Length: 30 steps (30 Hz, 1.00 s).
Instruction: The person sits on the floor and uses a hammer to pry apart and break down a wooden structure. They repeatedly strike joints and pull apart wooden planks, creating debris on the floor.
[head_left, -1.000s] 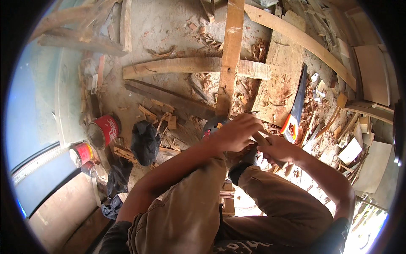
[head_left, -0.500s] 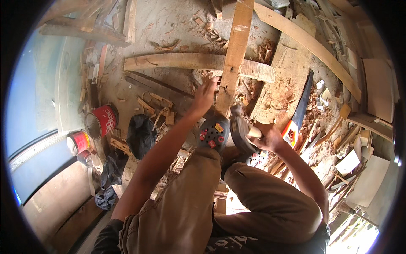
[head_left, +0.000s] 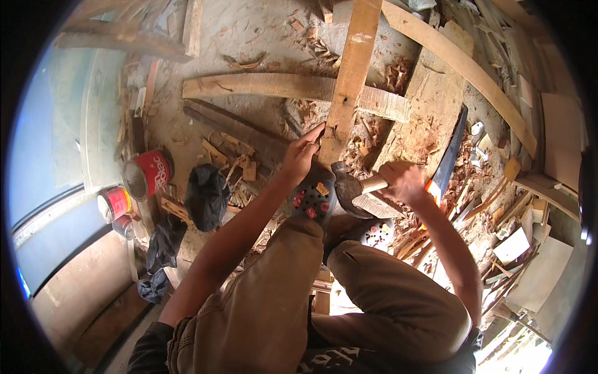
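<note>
My right hand (head_left: 403, 182) is wrapped round the pale wooden handle of a hammer (head_left: 351, 191). Its dark metal head hangs just beyond the near end of a long wooden board (head_left: 347, 93). Against the left edge of that board, close to its near end, my left hand (head_left: 301, 154) is closed with its fingers pressed to the wood. The board lies across a curved wooden piece (head_left: 261, 86). Right below the board's end is my dark clog (head_left: 311, 198) with colourful charms; the other clog (head_left: 377, 233) is partly hidden behind the hammer and my knee.
A handsaw (head_left: 450, 153) lies to the right on a wide plank (head_left: 430, 93) among shavings. Another curved wooden strip (head_left: 467, 68) is at the far right. Red cans (head_left: 149, 173) and a black plastic bag (head_left: 207, 198) stand left. Wood offcuts (head_left: 536, 268) are piled right.
My right hand has moved up slightly and turned the hammer, whose handle now points right. My left hand has drawn its fingers in against the board's edge, a little nearer to me.
</note>
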Available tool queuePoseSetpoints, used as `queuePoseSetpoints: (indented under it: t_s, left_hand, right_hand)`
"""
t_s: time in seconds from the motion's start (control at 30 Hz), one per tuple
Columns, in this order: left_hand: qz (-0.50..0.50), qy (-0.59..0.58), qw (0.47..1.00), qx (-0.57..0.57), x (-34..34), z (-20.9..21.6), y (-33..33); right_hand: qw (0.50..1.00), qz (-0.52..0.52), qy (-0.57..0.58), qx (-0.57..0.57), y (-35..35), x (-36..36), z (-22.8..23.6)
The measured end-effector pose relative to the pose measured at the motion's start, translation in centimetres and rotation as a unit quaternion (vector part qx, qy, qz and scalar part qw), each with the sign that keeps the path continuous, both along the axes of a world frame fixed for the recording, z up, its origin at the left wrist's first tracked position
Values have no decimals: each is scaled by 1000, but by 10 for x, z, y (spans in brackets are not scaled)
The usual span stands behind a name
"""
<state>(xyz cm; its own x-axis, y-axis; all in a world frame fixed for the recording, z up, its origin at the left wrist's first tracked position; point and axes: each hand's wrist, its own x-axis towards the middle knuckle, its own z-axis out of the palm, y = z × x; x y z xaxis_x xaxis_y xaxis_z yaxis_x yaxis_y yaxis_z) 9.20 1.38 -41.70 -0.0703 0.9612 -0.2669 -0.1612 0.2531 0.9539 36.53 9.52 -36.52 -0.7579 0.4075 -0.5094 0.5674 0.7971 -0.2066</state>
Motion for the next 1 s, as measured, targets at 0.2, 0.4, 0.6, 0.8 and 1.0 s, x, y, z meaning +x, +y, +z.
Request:
queuePoseSetpoints:
  t_s: [0.2,0.4,0.6,0.8,1.0]
  left_hand:
    - [5,-78,994,80,5,-12,-11]
    - [-24,31,999,18,7,-3,-12]
    - [-2,45,998,49,6,-6,-12]
    - [-8,207,969,136,7,-9,-13]
    - [26,103,992,68,8,-8,-12]
  right_hand:
    - [915,177,310,186,59,-21,-4]
    - [904,249,329,115,48,-15,-8]
    - [965,81,164,190,70,-27,-3]
    - [899,271,314,140,52,-5,-17]
    - [939,158,237,192,70,-7,-22]
